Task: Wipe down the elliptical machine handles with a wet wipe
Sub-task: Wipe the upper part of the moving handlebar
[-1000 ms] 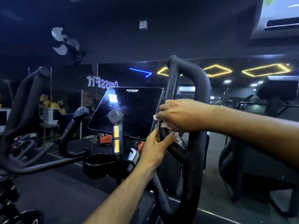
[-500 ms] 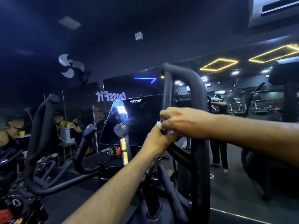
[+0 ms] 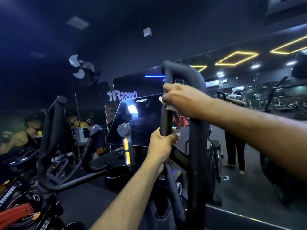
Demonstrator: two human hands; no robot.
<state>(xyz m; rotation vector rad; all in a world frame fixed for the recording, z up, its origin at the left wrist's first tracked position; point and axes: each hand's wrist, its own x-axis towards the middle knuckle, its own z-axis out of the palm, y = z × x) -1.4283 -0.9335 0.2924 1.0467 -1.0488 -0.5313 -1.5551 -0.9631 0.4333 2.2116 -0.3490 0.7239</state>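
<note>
Flanking the gripped handle: console, mirror.

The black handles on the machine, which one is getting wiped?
The tall looped black padded handle on the right: the right hand presses a white wet wipe to it while the left hand grips it lower. The others go untouched.

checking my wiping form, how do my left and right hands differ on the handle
The right hand sits higher on the looped handle and presses a white wet wipe against it. The left hand is lower, bare, its grip steadying the bar. Both curl around the same inner bar.
</note>
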